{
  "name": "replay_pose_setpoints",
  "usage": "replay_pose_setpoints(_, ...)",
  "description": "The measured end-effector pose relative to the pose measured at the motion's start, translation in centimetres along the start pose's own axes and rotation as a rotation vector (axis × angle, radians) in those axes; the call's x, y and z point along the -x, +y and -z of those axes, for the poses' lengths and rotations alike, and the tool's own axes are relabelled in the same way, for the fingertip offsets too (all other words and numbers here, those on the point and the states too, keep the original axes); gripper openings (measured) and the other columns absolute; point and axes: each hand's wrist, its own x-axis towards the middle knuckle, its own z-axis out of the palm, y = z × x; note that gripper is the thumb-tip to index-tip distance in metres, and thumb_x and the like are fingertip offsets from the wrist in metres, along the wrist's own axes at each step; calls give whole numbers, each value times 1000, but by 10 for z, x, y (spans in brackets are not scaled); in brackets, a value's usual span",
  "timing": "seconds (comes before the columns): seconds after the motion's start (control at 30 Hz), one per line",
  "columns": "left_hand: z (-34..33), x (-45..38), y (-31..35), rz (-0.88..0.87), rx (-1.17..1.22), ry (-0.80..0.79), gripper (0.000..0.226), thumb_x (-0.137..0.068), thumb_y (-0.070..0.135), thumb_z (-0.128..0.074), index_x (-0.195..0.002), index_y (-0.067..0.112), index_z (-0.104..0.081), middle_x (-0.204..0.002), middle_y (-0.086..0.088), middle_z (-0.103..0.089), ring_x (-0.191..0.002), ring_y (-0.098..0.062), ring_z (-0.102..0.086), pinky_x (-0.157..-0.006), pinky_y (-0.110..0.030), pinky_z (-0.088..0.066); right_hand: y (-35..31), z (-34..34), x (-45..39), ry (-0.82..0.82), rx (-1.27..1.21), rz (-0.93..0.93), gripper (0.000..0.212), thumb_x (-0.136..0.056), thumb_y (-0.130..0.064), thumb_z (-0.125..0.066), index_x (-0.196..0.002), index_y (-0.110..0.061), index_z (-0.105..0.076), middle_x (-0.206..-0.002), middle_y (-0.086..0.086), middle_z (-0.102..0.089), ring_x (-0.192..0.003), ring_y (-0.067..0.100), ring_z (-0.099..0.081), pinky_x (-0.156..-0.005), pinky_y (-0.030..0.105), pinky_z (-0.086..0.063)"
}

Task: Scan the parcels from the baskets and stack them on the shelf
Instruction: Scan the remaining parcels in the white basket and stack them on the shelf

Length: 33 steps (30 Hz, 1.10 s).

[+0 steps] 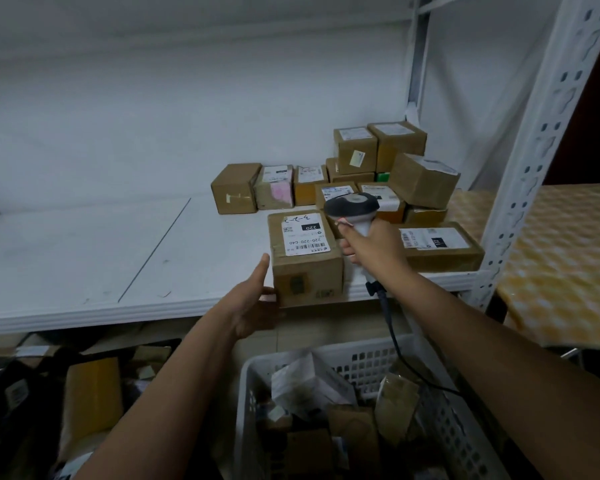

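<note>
My left hand point(253, 299) is on the box point(305, 256) at the near edge of the shelf point(84, 258), thumb up along its left face, fingers curled under the near bottom corner, so I'm cupping it rather than clamping it. My right hand point(368, 245) is wrapped round the scanner point(354, 206) grip, fingers closed on the handle, the head tipped out over the far boxes, its cable point(392, 327) trailing down into the basket point(368, 362) below.

The box sits label up, just left of the scanner hand, part of its base hanging off the shelf lip by the look of it. I'd call it stiff: taped corrugated card, edges square, no sag in the top. I'd guess it's light to middling; what's inside I can't tell. Card faces are dry and grippy, but the tape strips and the glossy label will be slicker, so I'd keep my fingers off those.

Best hold is what I've nearly got: palm flat on the left face, fingers beneath the bottom edge taking the weight. One hand only, since the right is busy, so a push along the shelf looks safer than a lift. Behind it the pile point(388, 168) is tight, and the tilted box point(423, 180) at the far right looks easy to knock
</note>
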Motion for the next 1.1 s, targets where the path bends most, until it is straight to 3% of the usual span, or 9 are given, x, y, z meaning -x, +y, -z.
replay_pose_setpoints(0.1,-5,-4,5,26,-6,-101,82,-83,83,-44,-111,7,-54,-120,-20,-61,-110,-32,-68,-99,-45,-53,-2,-1,2,0,29,11,32,-91,-45,-64,-93,-13,-68,-81,4,-73,-75,21,-72,-74,42,-61)
replay_pose_setpoints(0.2,-8,-8,5,30,24,-133,82,-82,77,-54,-121,5,-50,-124,-21,-59,-112,-32,-65,-102,-45,-52,-2,2,5,-18,47,19,35,-89,-47,-64,-92,-13,-69,-82,6,-73,-76,24,-72,-76,48,-61)
replay_pose_setpoints(0.3,-9,-4,-2,5,108,-144,76,-82,64,-66,-129,7,-51,-122,-22,-61,-109,-32,-64,-100,-41,-54,-2,6,10,-33,19,22,30,-92,-41,-64,-90,-11,-69,-80,3,-73,-76,22,-73,-74,41,-62)
replay_pose_setpoints(0.4,-9,-1,-13,-46,212,-142,61,-84,54,-70,-124,10,-57,-122,-21,-62,-111,-31,-63,-99,-39,-52,-5,12,20,-62,-16,28,25,-94,-34,-64,-89,-10,-69,-80,7,-73,-77,23,-73,-72,36,-62)
replay_pose_setpoints(0.5,-10,6,-19,-96,268,-114,50,-88,46,-69,-120,9,-61,-122,-20,-63,-117,-30,-62,-106,-40,-49,-13,22,28,-73,-21,47,26,-94,-32,-63,-89,-8,-69,-77,7,-73,-75,22,-73,-72,35,-62)
replay_pose_setpoints(0.63,-15,16,-14,-214,317,-113,35,-95,40,-61,-116,13,-65,-112,-12,-69,-106,-22,-62,-105,-35,-45,-40,42,37,-92,34,85,33,-95,-36,-61,-92,-4,-68,-74,7,-73,-62,14,-72,-60,26,-59)
replay_pose_setpoints(0.73,-22,13,-3,-319,341,-107,30,-96,38,-60,-115,16,-68,-119,-7,-71,-113,-17,-60,-102,-27,-44,-62,57,44,-177,-18,54,35,-95,-35,-62,-95,0,-65,-70,12,-72,-59,21,-71,-58,29,-58)
replay_pose_setpoints(0.9,-36,5,9,-401,308,-113,29,-96,38,-60,-111,15,-69,-116,1,-74,-116,-11,-60,-115,-29,-34,-85,72,55,-325,-59,33,30,-96,-27,-61,-107,1,-62,-64,15,-67,-54,25,-66,-52,29,-52)
replay_pose_setpoints(1.1,-45,4,19,-431,271,-127,23,-96,37,-61,-106,17,-68,-118,-3,-72,-114,-11,-60,-109,-27,-37,-86,78,60,-355,-39,-11,34,-97,-26,-59,-115,3,-56,-64,15,-66,-51,23,-64,-49,27,-51)
